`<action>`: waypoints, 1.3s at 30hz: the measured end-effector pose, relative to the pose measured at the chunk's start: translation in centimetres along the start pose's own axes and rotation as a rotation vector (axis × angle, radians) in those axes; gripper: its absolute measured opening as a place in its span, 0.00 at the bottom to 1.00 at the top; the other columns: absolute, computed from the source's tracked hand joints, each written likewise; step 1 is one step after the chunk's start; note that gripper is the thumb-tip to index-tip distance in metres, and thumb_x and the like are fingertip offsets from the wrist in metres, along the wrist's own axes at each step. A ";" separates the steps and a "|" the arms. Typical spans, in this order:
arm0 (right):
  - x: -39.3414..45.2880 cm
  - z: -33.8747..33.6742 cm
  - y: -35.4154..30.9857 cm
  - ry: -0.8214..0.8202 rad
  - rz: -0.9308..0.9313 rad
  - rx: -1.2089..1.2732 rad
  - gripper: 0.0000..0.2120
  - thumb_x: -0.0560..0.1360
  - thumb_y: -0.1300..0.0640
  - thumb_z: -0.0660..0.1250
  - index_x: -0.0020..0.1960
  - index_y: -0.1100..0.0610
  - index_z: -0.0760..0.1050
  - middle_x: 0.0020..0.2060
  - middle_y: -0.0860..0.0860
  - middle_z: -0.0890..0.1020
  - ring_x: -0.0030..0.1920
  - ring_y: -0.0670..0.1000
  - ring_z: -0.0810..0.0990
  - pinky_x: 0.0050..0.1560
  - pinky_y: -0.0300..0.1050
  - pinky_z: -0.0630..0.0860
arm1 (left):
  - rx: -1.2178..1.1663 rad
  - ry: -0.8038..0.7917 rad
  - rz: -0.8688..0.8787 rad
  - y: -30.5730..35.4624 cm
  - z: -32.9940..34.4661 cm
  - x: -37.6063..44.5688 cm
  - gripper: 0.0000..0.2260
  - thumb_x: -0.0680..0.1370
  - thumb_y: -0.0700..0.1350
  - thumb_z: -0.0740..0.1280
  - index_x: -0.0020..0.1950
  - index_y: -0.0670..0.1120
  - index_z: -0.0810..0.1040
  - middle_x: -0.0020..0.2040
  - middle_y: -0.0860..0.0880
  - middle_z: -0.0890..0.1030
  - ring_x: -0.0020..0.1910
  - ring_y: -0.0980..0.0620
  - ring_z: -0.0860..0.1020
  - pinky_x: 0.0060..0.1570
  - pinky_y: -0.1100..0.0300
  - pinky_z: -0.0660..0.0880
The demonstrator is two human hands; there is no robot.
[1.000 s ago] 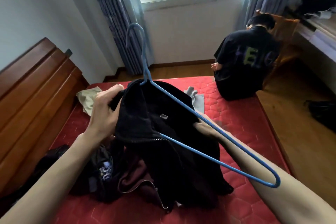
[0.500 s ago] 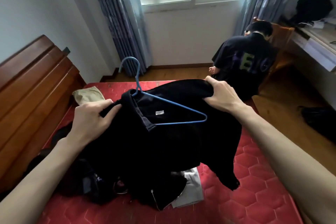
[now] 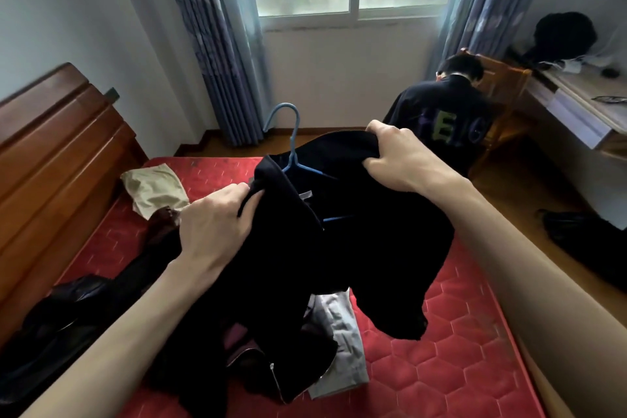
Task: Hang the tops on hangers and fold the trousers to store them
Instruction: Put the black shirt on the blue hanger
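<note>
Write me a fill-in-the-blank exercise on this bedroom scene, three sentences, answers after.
1. Both hands, the left hand and the right hand, grip a ____ top.
2. The hanger inside it is ____ in colour.
3. The mattress underneath is ____.

Missing words: black; blue; red

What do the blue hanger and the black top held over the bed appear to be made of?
Thin blue hanger: seemingly coated wire or slim plastic, smooth; the rod is narrow and evenly coloured. Black top: soft, matte, fairly thick fabric, perhaps fleece or cotton knit; it drapes and bunches where the left hand and right hand grip it.
</note>
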State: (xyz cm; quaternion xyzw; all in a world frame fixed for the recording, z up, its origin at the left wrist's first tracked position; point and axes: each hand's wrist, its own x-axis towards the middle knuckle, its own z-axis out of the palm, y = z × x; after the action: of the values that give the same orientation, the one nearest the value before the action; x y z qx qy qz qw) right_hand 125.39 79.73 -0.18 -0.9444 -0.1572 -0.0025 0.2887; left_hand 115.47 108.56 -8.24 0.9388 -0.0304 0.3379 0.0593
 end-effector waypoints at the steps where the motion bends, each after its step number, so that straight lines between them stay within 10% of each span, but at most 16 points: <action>1: -0.3 0.1 -0.2 -0.021 -0.017 0.007 0.12 0.74 0.57 0.68 0.57 0.53 0.75 0.45 0.55 0.83 0.49 0.58 0.82 0.50 0.50 0.79 | -0.020 0.012 -0.027 0.4 0.1 0.2 0.17 0.82 0.56 0.65 0.37 0.53 0.64 0.31 0.51 0.77 0.30 0.47 0.77 0.28 0.60 0.54; 9: -4.3 5.2 0.7 0.061 -0.454 0.321 0.09 0.85 0.52 0.66 0.54 0.56 0.81 0.44 0.46 0.81 0.44 0.47 0.82 0.47 0.40 0.75 | -0.300 0.143 -0.177 1.0 -0.1 0.5 0.17 0.83 0.54 0.66 0.37 0.47 0.76 0.28 0.57 0.70 0.27 0.56 0.70 0.30 0.62 0.66; 16: -2.9 4.1 3.9 0.334 -0.737 -0.208 0.13 0.77 0.65 0.69 0.62 0.61 0.80 0.57 0.53 0.81 0.55 0.58 0.80 0.58 0.53 0.76 | -0.422 0.208 -0.113 1.7 -1.1 1.1 0.17 0.82 0.50 0.69 0.38 0.42 0.80 0.30 0.53 0.76 0.28 0.54 0.74 0.30 0.56 0.71; 19: -2.2 2.8 4.6 0.535 -0.602 -0.257 0.19 0.75 0.54 0.74 0.65 0.56 0.76 0.62 0.55 0.78 0.61 0.60 0.76 0.60 0.55 0.73 | -0.474 0.222 -0.105 1.4 -1.4 1.4 0.17 0.83 0.50 0.69 0.37 0.41 0.80 0.30 0.52 0.76 0.28 0.52 0.74 0.29 0.53 0.71; 26: -1.1 1.3 3.3 0.246 -0.674 -0.305 0.11 0.79 0.53 0.71 0.52 0.60 0.73 0.41 0.53 0.84 0.39 0.63 0.83 0.30 0.48 0.70 | -0.466 0.090 -0.004 1.4 -2.0 2.8 0.18 0.83 0.53 0.68 0.38 0.41 0.78 0.31 0.51 0.77 0.29 0.50 0.76 0.32 0.48 0.73; 39: -1.4 -2.3 3.6 0.235 -0.579 0.220 0.09 0.76 0.70 0.71 0.54 0.63 0.81 0.39 0.54 0.84 0.37 0.56 0.82 0.40 0.55 0.76 | -0.186 -0.037 0.322 -2.9 -5.1 5.8 0.15 0.82 0.49 0.60 0.61 0.40 0.78 0.53 0.46 0.79 0.51 0.42 0.79 0.55 0.48 0.72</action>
State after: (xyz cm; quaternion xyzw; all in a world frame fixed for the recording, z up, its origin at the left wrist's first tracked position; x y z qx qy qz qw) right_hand 125.31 75.22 -0.40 -0.8169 -0.3842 -0.1765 0.3923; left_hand 116.98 112.03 -0.86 0.9183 -0.2123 0.3216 0.0905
